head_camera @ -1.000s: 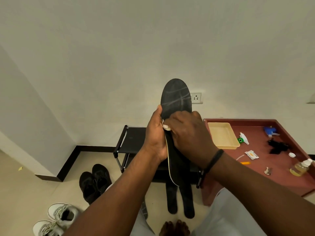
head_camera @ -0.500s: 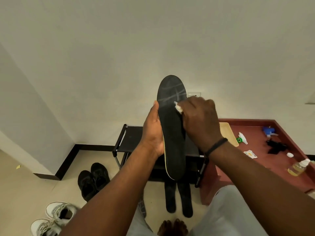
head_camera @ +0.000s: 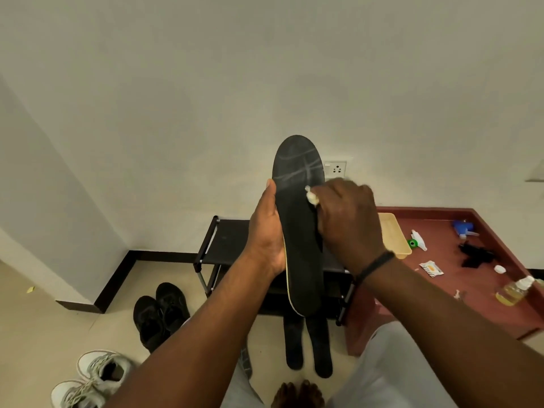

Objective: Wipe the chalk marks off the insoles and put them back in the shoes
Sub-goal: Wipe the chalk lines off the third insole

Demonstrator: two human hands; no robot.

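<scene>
A black insole (head_camera: 298,231) stands upright in front of me, toe end up, with pale chalk streaks across the toe area. My left hand (head_camera: 266,234) grips its left edge around the middle. My right hand (head_camera: 348,219) pinches a small white wipe (head_camera: 312,197) and presses it on the insole just below the streaks. Two more black insoles (head_camera: 307,346) lie on the floor under it. A pair of black shoes (head_camera: 160,313) sits on the floor at left. White sneakers (head_camera: 91,378) are at the bottom left.
A black shoe rack (head_camera: 226,242) stands against the wall behind the insole. To the right is a red table (head_camera: 459,290) with a yellow tray (head_camera: 393,234), spray heads, a black item, a sachet and a small bottle of yellow liquid (head_camera: 513,290). My bare toes show at the bottom.
My right hand with the wipe climbed the insole from its middle to near the toe streaks, then slid slightly down. My left hand kept its grip while the insole shifted a little.
</scene>
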